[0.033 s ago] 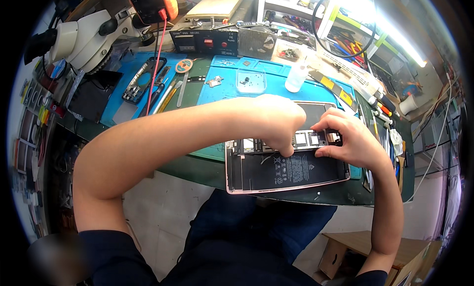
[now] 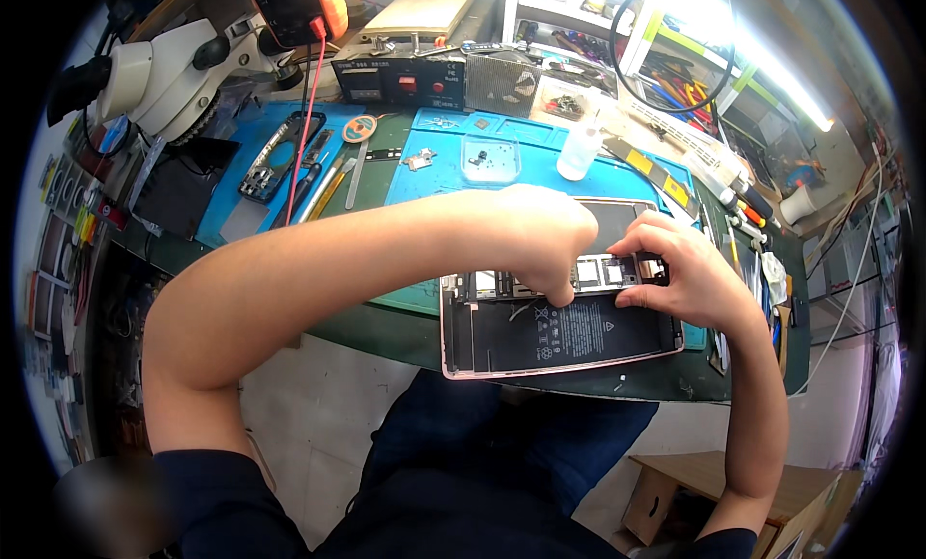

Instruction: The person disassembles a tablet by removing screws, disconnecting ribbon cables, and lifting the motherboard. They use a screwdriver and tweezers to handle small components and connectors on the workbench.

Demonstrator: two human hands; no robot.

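An opened tablet (image 2: 463, 342) with a pink rim lies near the table's front edge, its large black battery (image 2: 569, 337) exposed. Across its upper part runs a long, narrow circuit board (image 2: 588, 272) with silver shields. My left hand (image 2: 550, 233) is closed over the middle of this board, thumb at its near edge; the other fingertips are hidden beneath the hand. At the board's right end, my right hand (image 2: 670, 270) grips it between thumb and fingers. A short pale strip (image 2: 521, 311) lies on the battery by my left thumb.
Blue mats (image 2: 400, 188) cover the back of the table. On them are a clear tray (image 2: 490, 161) of small parts, a translucent bottle (image 2: 580, 152) and a phone frame (image 2: 282, 159). A microscope (image 2: 159, 77) stands at the left; tools (image 2: 328, 188) lie below it.
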